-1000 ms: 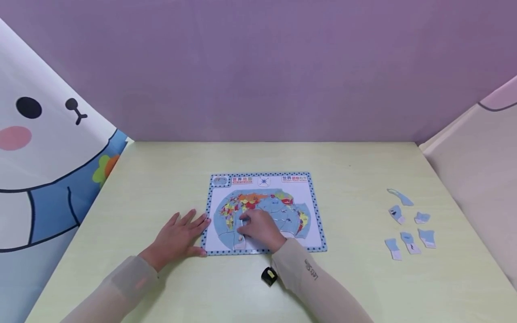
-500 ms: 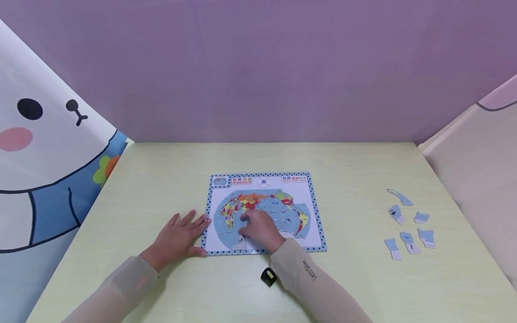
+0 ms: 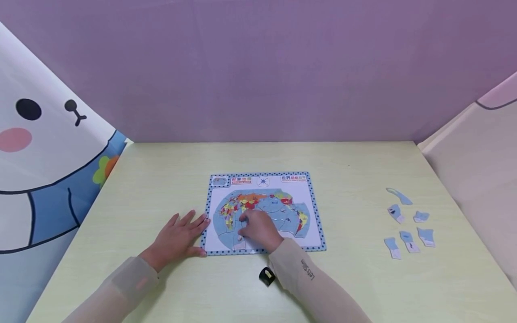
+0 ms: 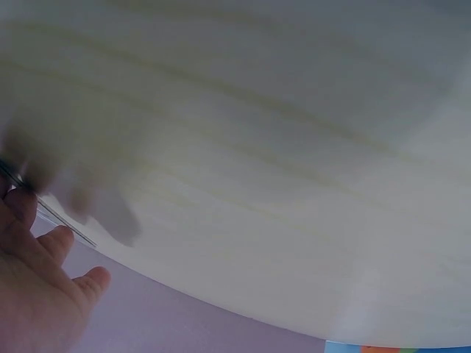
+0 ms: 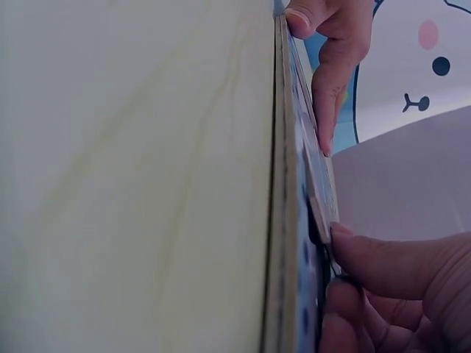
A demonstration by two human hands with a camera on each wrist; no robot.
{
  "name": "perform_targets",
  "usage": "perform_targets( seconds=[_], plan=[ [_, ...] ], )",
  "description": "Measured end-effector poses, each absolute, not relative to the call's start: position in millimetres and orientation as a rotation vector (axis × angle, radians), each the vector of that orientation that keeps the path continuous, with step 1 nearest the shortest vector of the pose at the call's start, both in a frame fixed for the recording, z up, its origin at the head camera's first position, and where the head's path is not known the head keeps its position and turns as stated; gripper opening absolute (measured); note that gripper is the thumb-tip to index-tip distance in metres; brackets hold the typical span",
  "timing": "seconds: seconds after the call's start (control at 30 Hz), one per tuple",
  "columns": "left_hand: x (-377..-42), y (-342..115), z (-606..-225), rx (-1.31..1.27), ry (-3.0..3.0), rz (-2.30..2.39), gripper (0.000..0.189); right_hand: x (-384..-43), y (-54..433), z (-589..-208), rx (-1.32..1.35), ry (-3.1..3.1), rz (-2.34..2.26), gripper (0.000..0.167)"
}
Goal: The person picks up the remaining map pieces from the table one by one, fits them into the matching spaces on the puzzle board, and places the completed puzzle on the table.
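A world map puzzle board [image 3: 266, 251] with a blue dotted border lies at the middle of the table, many of its map pieces fitted together. My left hand [image 3: 175, 237] rests spread on the table, its fingertips and thumb touching the board's left edge. Over the lower middle of the map, my right hand [image 3: 260, 229] pinches a pale blue puzzle piece [image 3: 239, 245] between thumb and fingers. In the right wrist view the thumb [image 5: 368, 254] sits at a piece edge slightly raised from the board. Part of the map is hidden under the right hand.
Several loose puzzle pieces [image 3: 410, 242] lie on the right of the table [image 3: 355, 278]. A small black object [image 3: 267, 276] is below the board, beside the right sleeve. A purple wall [image 3: 266, 89] stands behind, with a cartoon-printed sheet [image 3: 48, 166] at the left.
Both hands keep nearly the same places, and the right fingers stay at the piece. The whole view shifts very slightly.
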State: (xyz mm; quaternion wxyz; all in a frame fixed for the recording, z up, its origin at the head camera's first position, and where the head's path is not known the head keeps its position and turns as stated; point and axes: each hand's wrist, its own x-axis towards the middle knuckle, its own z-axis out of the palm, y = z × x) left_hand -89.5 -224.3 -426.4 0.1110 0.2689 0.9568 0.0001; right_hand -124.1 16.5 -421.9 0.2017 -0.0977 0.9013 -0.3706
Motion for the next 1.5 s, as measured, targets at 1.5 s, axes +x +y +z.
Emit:
perform_targets(
  seconds=[1.5],
  plan=[
    [-91.6, -226.0, -428.6, 0.795, 2.796, 0.046, 0.08, -132.2, 96.7, -410.9, -0.235, 2.497, -0.999, 0.023]
  ],
)
